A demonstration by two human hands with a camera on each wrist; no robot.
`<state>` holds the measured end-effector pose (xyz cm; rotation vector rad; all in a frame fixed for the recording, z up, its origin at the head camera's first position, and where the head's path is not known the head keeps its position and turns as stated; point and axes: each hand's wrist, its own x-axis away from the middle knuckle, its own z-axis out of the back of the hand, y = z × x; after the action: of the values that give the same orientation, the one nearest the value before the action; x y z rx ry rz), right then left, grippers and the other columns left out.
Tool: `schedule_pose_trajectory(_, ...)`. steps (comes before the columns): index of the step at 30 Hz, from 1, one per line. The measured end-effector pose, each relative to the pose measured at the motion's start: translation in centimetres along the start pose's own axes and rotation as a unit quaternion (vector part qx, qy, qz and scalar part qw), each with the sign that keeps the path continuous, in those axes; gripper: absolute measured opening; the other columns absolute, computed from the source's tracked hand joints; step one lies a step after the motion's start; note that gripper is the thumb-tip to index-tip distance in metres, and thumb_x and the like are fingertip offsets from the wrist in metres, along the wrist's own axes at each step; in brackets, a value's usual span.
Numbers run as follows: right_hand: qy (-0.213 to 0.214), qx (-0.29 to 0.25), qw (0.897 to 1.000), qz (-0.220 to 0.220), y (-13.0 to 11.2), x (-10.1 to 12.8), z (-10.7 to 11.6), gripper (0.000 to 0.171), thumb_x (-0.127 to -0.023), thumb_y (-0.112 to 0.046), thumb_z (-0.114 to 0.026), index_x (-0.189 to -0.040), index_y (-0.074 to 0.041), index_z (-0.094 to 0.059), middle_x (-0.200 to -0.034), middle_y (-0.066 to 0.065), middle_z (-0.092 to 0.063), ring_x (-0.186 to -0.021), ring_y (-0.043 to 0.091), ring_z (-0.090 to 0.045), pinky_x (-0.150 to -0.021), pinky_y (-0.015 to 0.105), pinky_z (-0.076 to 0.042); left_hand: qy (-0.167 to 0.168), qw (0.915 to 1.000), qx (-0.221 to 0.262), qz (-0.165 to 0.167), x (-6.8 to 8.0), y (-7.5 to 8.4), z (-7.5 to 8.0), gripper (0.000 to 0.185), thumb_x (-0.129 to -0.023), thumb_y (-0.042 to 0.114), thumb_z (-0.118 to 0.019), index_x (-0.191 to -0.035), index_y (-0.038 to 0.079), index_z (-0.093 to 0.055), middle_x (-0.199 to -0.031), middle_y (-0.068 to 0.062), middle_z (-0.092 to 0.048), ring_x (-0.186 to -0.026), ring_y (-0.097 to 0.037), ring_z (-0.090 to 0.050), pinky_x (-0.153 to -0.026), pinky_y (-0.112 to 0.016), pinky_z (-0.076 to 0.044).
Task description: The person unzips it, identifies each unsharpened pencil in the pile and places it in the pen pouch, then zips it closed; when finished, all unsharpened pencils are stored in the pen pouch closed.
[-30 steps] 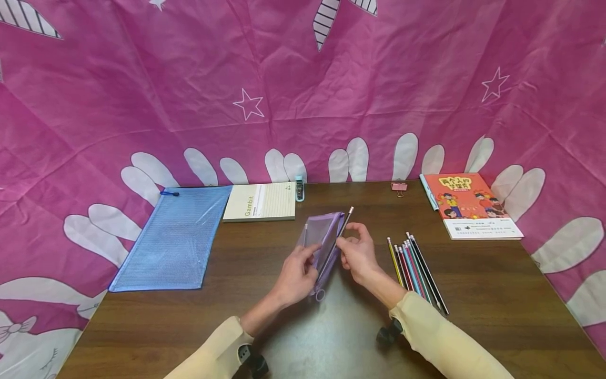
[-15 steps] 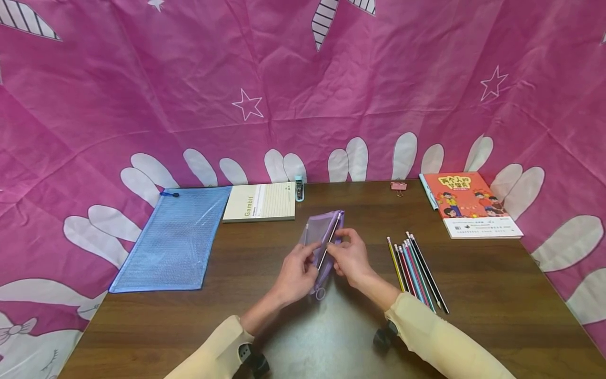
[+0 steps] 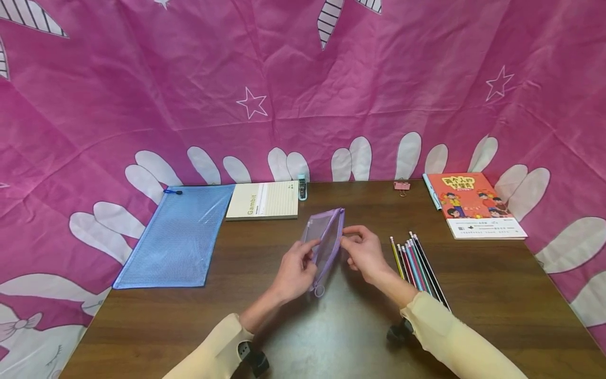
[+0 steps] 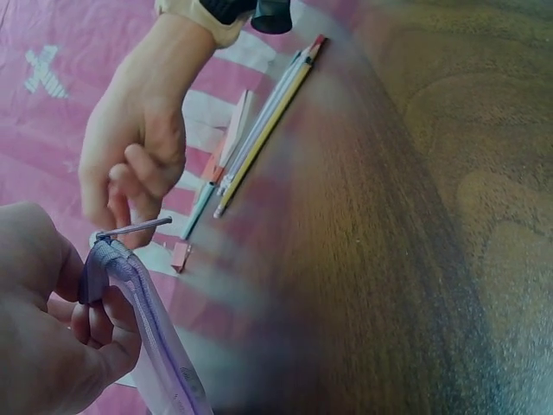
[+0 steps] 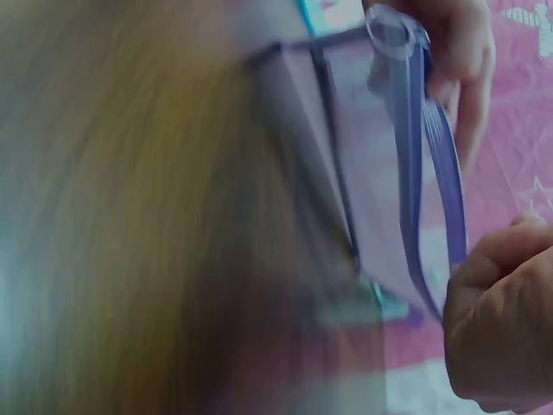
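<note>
A purple mesh zip pouch (image 3: 318, 226) stands slanted between the hands, its zipped mouth spread apart. The left hand (image 3: 294, 269) pinches its near left side, with the index finger laid along the mouth; in the left wrist view that hand (image 4: 52, 320) grips the edge by the zip. Across the mouth, the right hand (image 3: 365, 255) pinches the right zip edge between thumb and fingers. The right wrist view shows this hand (image 5: 505, 324) at the end of the purple strip. Light pencil ends show faintly through the mesh. Several pencils (image 3: 416, 263) lie beside the right forearm.
A blue mesh zip folder (image 3: 175, 237) lies at left, next to a notebook (image 3: 265, 200) and a small pale-blue stapler-like item (image 3: 302, 187). Behind are a pink binder clip (image 3: 402, 186), a light-blue pen (image 3: 432, 192) and a red-covered book (image 3: 473, 202).
The dark pencil in the right hand has gone down into the pouch and out of its fingers. That hand has since moved right onto the zip edge, and the mouth is wider.
</note>
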<state>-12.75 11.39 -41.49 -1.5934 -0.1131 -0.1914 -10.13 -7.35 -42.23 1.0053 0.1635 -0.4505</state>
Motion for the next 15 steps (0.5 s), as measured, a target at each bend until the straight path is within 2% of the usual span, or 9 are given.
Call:
schedule_pose_trajectory(3, -0.010, 0.045, 0.999, -0.001, -0.5, -0.2, 2.0, 0.035, -0.091, -0.001, -0.062, -0.123, 0.008, -0.053, -0.085, 0.008, -0.059, -0.044, 0.009, -0.043, -0.039, 0.020, -0.034, -0.002, 1.0000, -0.001, -0.003, -0.1, -0.1, 0.0, 0.053, -0.074, -0.012, -0.053, -0.126, -0.007, -0.063, -0.085, -0.005, -0.051, -0.071, -0.012, -0.049, -0.063, -0.024, -0.047)
schedule_pose_trajectory(6, -0.019, 0.117, 0.993, 0.007, -0.9, -0.3, 4.4, 0.036, -0.091, -0.004, -0.063, -0.124, 0.008, -0.054, -0.088, 0.010, -0.058, -0.046, 0.011, -0.044, -0.040, 0.022, -0.037, -0.002, 1.0000, -0.002, -0.006, -0.1, -0.1, 0.0, 0.054, -0.074, -0.012, -0.053, -0.127, -0.007, -0.063, -0.085, -0.004, -0.050, -0.071, -0.012, -0.049, -0.063, -0.024, -0.047)
schedule_pose_trajectory(8, -0.028, 0.175, 0.984, 0.017, -1.1, -0.3, 6.0, 0.037, -0.092, -0.006, -0.064, -0.125, 0.007, -0.054, -0.087, 0.012, -0.058, -0.048, 0.013, -0.045, -0.041, 0.024, -0.040, -0.001, 1.0000, -0.001, -0.004, -0.2, -0.1, 0.0, 0.054, -0.074, -0.012, -0.053, -0.127, -0.007, -0.063, -0.085, -0.004, -0.051, -0.071, -0.012, -0.050, -0.063, -0.024, -0.048)
schedule_pose_trajectory(11, -0.045, 0.257, 0.965, 0.026, -1.3, -0.2, 8.2, 0.039, -0.092, -0.009, -0.065, -0.126, 0.007, -0.054, -0.084, 0.015, -0.059, -0.050, 0.017, -0.048, -0.044, 0.028, -0.044, -0.005, 1.0000, 0.005, 0.001, -0.1, -0.1, 0.1, 0.055, -0.074, -0.012, -0.053, -0.128, -0.007, -0.062, -0.086, -0.005, -0.051, -0.072, -0.012, -0.051, -0.063, -0.024, -0.049)
schedule_pose_trajectory(15, -0.065, 0.333, 0.940, 0.026, -1.2, 0.4, 10.2, 0.042, -0.092, -0.012, -0.066, -0.126, 0.008, -0.054, -0.083, 0.013, -0.057, -0.054, 0.020, -0.053, -0.047, 0.031, -0.047, -0.010, 0.9999, 0.009, 0.006, 0.0, -0.1, 0.1, 0.055, -0.074, -0.012, -0.053, -0.128, -0.007, -0.062, -0.087, -0.006, -0.051, -0.072, -0.012, -0.051, -0.064, -0.024, -0.049)
